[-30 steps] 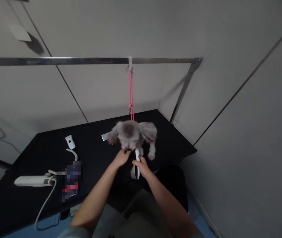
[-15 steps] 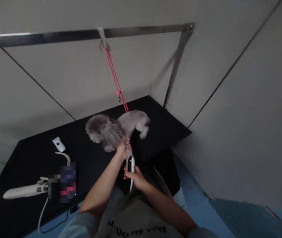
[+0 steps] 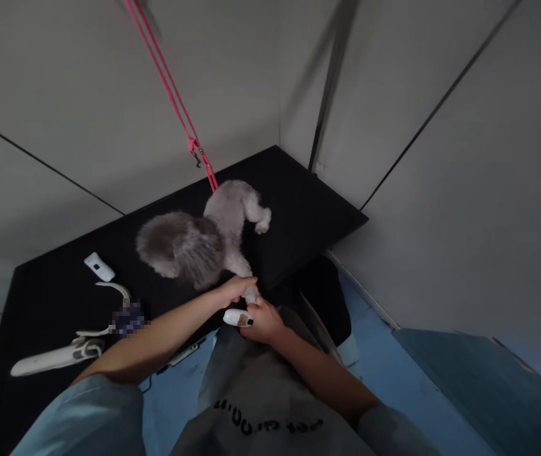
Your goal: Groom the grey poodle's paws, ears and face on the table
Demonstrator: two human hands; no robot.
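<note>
A small grey fluffy dog point(image 3: 199, 237) stands on a black table point(image 3: 294, 196), tied by a pink leash point(image 3: 170, 95) that runs up out of view. My left hand point(image 3: 235, 288) is closed round the dog's paw at the table's near edge. My right hand point(image 3: 263, 320) grips a white handheld clipper point(image 3: 236, 318), held just below that paw and beside my left hand.
On the table's left part lie a small white device point(image 3: 99, 266), a curved white piece point(image 3: 114, 289) and a long white corded tool point(image 3: 54, 358). A black metal post point(image 3: 327, 82) rises at the table's far corner. Grey walls close in; blue floor lies to the right.
The view has tilted down and closer. The dog has turned, its body now pointing left. My left hand keeps hold of the paw, and the clipper has swung from upright to lying sideways.
</note>
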